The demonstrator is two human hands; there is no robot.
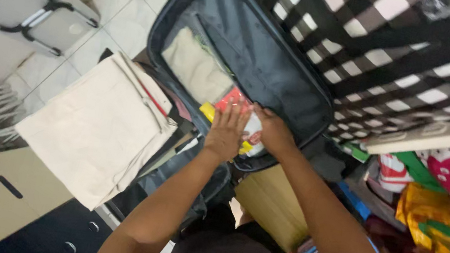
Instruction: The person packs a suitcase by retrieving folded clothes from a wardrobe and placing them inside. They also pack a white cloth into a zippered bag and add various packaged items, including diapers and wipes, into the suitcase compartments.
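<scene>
A person leans over an open dark suitcase [282,63], both hands pressing a red, white and yellow packet [248,131] into its lower corner. The left hand [227,130] lies flat, fingers spread, on the packet; the right hand [272,130] is curled over the packet's far edge, though how firmly it grips cannot be told. A folded beige cloth [195,68] already lies packed just beside the packet, while much of the case's grey lining remains bare. A stack of cream fabric [97,125] sits outside the case to the left, unpacked; packing appears to be partway through
</scene>
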